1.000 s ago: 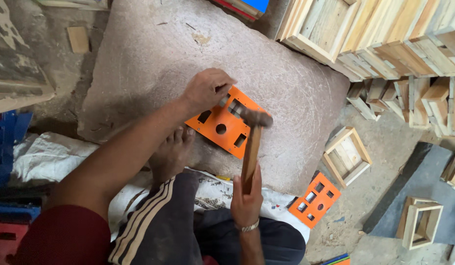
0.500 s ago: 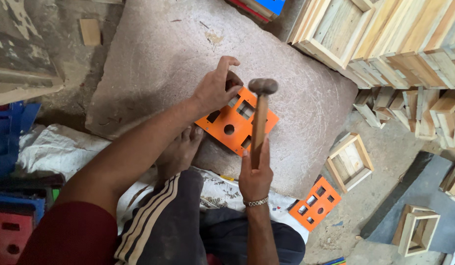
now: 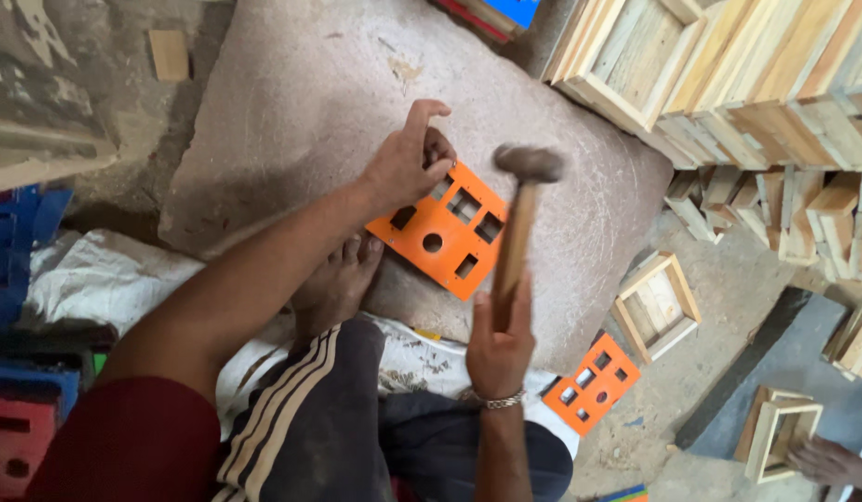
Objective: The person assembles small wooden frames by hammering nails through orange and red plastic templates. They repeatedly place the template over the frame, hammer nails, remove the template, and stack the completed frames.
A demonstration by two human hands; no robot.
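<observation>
1. The broad grey stone slab (image 3: 291,102) lay bare on its far and left parts, leaving open room there.
2. The raised wooden-handled hammer (image 3: 517,232) stood over the slab's right side, beside the orange plate with cut-out holes (image 3: 445,228).
3. Stacked pale wooden box frames (image 3: 729,84) walled off the right.
4. A bare foot (image 3: 336,284) blocked the slab's near edge.

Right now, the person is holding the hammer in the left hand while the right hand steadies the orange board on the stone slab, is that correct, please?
Not quite: the hands are swapped. In the head view the right hand grips the wooden handle of the hammer, and the left hand steadies the orange board on the stone slab.
</observation>
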